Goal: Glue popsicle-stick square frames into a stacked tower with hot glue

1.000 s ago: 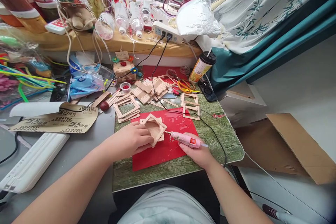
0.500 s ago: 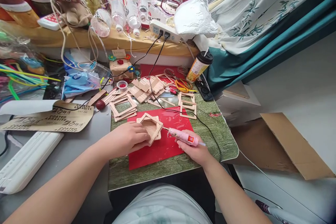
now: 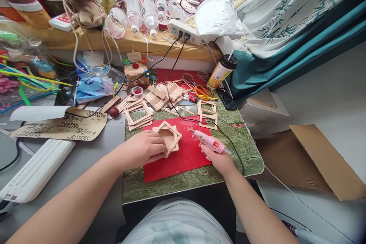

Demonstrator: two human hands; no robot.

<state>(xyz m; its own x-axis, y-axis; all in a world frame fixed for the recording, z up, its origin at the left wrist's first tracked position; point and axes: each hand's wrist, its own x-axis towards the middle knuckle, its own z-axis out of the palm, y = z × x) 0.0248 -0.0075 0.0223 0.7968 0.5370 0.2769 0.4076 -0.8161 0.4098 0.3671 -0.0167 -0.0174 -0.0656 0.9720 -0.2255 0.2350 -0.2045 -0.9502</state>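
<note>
My left hand (image 3: 150, 147) is closed on the near left side of a star-shaped stack of popsicle-stick frames (image 3: 174, 139), whose hollow middle faces up. The stack rests over a red sheet (image 3: 183, 162). Wrapped in my right hand (image 3: 219, 160) is a pink hot glue gun (image 3: 210, 142), its nozzle pointing left and a little apart from the stack. A pile of square stick frames (image 3: 139, 114) lies just beyond my left hand. Another stick frame with crossbars (image 3: 208, 114) lies beyond the glue gun.
Loose popsicle sticks (image 3: 162, 95) and orange-handled scissors (image 3: 203, 91) lie at the back. A lidded drink cup (image 3: 222, 71) and a black phone-like object (image 3: 227, 97) stand near the right edge. The black cord (image 3: 197, 119) crosses the table. Sandpaper (image 3: 68, 125) lies left.
The glue gun has drawn away from the stick stack, to the right. My left hand stays on the stack. The whole view has shifted slightly.
</note>
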